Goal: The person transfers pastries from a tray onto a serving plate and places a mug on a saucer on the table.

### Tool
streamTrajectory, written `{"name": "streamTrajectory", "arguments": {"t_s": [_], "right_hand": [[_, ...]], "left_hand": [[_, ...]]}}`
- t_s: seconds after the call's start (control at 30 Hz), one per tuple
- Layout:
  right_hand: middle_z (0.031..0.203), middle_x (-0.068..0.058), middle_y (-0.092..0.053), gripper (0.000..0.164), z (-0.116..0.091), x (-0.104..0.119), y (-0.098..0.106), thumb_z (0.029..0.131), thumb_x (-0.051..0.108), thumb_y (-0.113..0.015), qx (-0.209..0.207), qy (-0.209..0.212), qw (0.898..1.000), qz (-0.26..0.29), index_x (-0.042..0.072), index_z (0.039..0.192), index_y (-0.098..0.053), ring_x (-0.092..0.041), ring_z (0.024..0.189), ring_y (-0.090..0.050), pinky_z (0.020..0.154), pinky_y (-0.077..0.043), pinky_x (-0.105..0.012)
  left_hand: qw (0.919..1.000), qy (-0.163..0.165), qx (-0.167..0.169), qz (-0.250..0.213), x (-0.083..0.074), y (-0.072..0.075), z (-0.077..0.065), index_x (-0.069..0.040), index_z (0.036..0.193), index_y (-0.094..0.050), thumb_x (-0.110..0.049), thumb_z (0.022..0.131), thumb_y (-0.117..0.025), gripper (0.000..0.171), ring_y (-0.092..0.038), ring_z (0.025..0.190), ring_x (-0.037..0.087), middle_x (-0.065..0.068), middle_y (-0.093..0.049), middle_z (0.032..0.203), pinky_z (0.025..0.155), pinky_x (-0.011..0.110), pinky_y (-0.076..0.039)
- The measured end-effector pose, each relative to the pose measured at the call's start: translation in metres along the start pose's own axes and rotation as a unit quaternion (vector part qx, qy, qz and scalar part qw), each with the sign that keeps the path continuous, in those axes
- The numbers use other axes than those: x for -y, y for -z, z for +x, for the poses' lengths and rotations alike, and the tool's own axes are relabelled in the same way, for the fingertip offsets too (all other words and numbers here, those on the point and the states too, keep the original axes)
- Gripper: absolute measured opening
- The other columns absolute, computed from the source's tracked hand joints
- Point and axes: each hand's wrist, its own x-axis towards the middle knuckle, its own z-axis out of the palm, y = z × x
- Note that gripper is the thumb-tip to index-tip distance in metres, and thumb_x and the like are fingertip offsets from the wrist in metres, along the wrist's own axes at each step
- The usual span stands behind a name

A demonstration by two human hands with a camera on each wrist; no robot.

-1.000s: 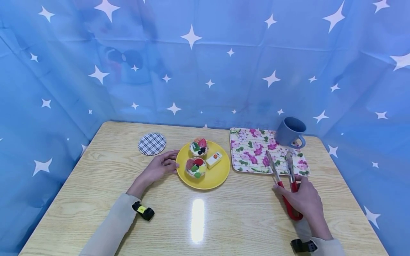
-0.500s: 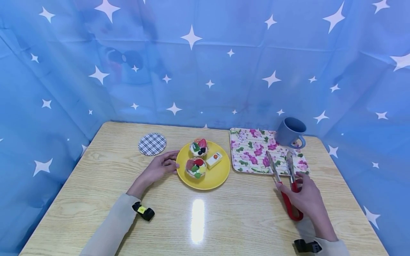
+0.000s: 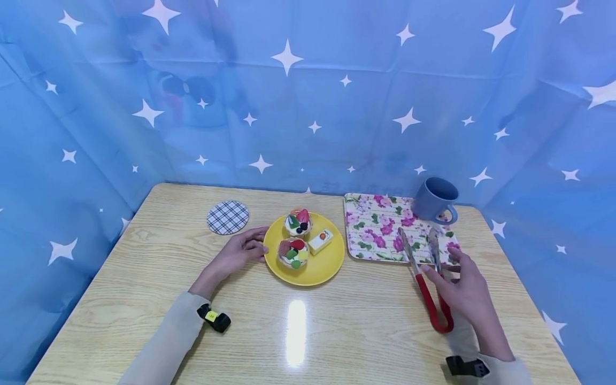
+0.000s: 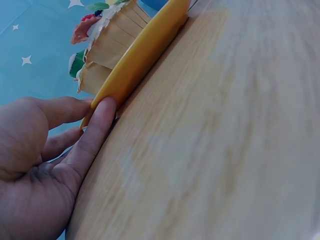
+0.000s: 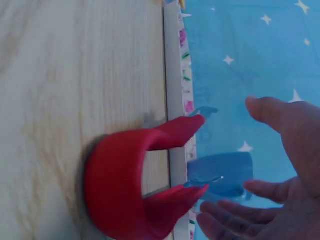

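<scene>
Half over the pink-floral rectangular tray [image 3: 366, 224], red-handled metal tongs [image 3: 424, 293] are risking being nudged by the close, spread, empty right grip [image 3: 466, 291]; leftward, a round yellow plate [image 3: 331, 263] is being pinched by the left grip [image 3: 239, 253].

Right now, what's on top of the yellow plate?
A far fruit tart, a near fruit tart and a small rectangular cake. The patches of yellow plate directly beneath them are covered, so can't tell there.

Curtained booth; starry cloth [image 3: 332, 32], table [image 3: 361, 321]

Plate [image 4: 141, 56] cropped in left wrist view
</scene>
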Motion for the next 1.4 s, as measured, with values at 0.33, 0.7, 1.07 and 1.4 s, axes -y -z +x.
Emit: {"name": "streamTrajectory", "arguments": {"t_s": [0.33,0.7,1.07,1.4], "right_hand": [[0.155,-0.036,-0.034,0.096,0.004,0.000,0.007,0.099,0.059,-0.058,-0.018,0.028,0.999,0.018,0.001,0.163,-0.016,-0.054,0.131,-0.043,0.098,-0.050,-0.070],[0.157,-0.034,-0.033,0.092,0.013,-0.001,0.014,0.101,0.056,-0.056,-0.017,0.038,0.998,0.048,0.006,0.165,-0.014,-0.056,0.135,-0.040,0.101,-0.046,-0.073],[0.164,-0.030,-0.027,0.085,0.026,-0.004,0.023,0.104,0.051,-0.053,-0.029,0.055,0.996,0.067,0.011,0.166,-0.012,-0.056,0.137,-0.039,0.102,-0.044,-0.075],[0.167,-0.024,-0.025,0.076,0.038,-0.007,0.032,0.108,0.049,-0.043,-0.033,0.067,0.992,0.102,0.013,0.166,-0.010,-0.053,0.143,-0.034,0.107,-0.035,-0.076]], "left_hand": [[1.0000,0.009,-0.002,-0.002,-0.004,-0.002,0.000,-0.012,0.155,-0.045,-0.009,0.099,-0.066,0.060,-0.067,0.106,0.018,0.020,-0.055,0.140,0.086,0.032,-0.064],[0.9995,0.025,-0.014,0.016,-0.014,-0.002,-0.001,-0.012,0.156,-0.043,-0.013,0.100,-0.066,0.061,-0.069,0.114,0.026,0.020,-0.056,0.140,0.085,0.034,-0.065],[0.9922,-0.007,-0.055,0.112,-0.027,0.005,-0.005,-0.012,0.154,-0.046,-0.031,0.097,-0.072,0.066,-0.065,0.119,0.030,0.014,-0.062,0.135,0.091,0.033,-0.062],[0.9819,-0.036,-0.104,0.154,-0.036,0.026,-0.010,-0.014,0.156,-0.044,-0.039,0.097,-0.072,0.070,-0.062,0.125,0.033,0.018,-0.060,0.140,0.100,0.047,-0.058]]}}
